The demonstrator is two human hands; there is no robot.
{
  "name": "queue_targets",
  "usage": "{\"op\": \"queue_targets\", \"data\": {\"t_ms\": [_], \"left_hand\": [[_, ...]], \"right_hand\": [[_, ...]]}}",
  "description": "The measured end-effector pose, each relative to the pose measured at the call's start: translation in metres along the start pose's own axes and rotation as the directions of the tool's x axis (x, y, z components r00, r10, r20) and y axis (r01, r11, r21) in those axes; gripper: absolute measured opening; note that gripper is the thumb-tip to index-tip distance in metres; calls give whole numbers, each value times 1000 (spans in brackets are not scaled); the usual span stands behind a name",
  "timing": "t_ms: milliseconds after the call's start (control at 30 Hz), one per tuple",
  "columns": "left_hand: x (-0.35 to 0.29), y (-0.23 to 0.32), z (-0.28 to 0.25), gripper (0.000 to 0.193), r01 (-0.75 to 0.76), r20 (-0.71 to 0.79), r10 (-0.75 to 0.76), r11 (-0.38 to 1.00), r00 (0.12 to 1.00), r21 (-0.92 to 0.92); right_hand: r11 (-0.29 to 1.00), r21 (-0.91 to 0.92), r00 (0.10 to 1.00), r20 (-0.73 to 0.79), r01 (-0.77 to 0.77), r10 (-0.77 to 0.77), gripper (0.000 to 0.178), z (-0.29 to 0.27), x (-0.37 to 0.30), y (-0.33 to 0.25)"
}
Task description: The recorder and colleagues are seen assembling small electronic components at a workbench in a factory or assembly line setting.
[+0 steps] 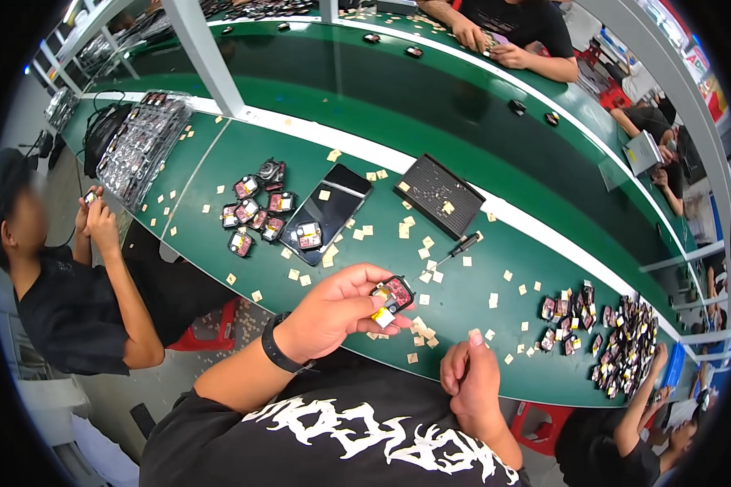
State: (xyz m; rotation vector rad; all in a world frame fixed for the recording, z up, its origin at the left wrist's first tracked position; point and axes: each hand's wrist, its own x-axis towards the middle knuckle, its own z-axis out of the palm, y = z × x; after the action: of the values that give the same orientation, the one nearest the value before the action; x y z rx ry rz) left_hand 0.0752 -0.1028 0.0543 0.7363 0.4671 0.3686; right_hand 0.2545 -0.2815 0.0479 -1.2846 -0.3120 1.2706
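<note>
Over the table's near edge, my left hand [333, 307] grips a small electronic module [397, 292] with a black frame and a red circuit board, thumb pressing on its yellow and white part. To its right, my right hand [473, 380] is curled closed with the thumb on top; whatever its fingers hold, if anything, is hidden. Beyond my left hand lies a glossy black phone [343, 195] with one similar module [309, 235] on it. A dark-handled screwdriver [461, 247] rests beside a black ridged tray [439, 199] holding small bits.
Several modules [245, 213] cluster left of the phone; a large pile [624, 345] sits far right. Small pale squares [493, 301] litter the green table [357, 280]. Clear plastic trays [142, 146] stand at left. A metal post [203, 57] rises beyond. Co-workers sit left, right and across the dark conveyor belt.
</note>
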Motion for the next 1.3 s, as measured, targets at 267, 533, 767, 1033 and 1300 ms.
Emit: {"op": "queue_targets", "data": {"t_ms": [267,533,767,1033,1300], "left_hand": [[8,-13,11,26,-195,15,195,968,981,157],[5,-15,1,11,-27,-81,27,1000,996,-3],[10,-12,-3,11,167,-38,-198,901,979,-400],[12,-24,-7,13,34,-56,-55,943,997,-330],[1,-16,12,27,-130,-161,106,981,981,-146]], "right_hand": [[964,-263,976,196,-39,93,27,21,-5,-13],[959,-284,997,76,-8,30,31,28,-2,-24],[951,-310,994,98,-7,39,47,17,1,-6],[992,-129,996,91,5,7,21,32,-1,-3],[992,-124,992,122,-13,28,17,44,0,-15]]}}
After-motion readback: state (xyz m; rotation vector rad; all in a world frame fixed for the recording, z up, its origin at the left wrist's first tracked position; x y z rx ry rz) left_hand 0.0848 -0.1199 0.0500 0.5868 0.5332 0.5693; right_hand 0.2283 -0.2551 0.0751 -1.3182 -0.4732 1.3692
